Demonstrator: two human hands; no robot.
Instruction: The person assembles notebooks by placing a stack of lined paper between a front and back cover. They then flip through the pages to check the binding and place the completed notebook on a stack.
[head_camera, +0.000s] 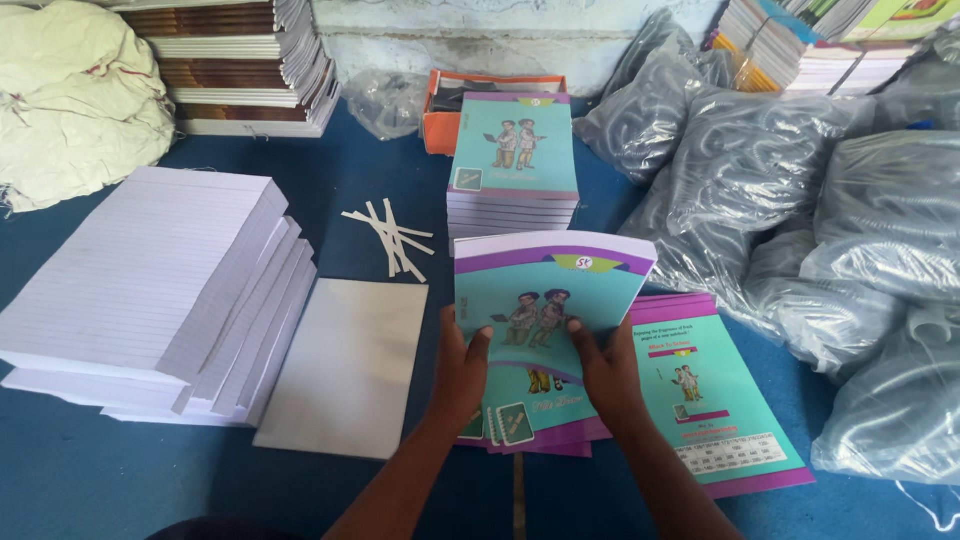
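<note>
My left hand (462, 372) and my right hand (606, 370) both grip a thin notebook (545, 290) with a teal and purple cover that shows two cartoon figures. It is tilted up towards me, thumbs on its front. Under it lies a loose pile of the same covers (530, 425). More covers, back side up (715, 400), lie to the right. A neat stack of finished notebooks (513, 165) stands just beyond.
Stacks of ruled white paper (150, 290) sit at left, a blank white sheet pile (345, 365) beside them. White paper strips (390, 238) lie on the blue floor. Plastic bags of coils (780, 200) fill the right. Book stacks (240, 65) and an orange box (440, 110) stand behind.
</note>
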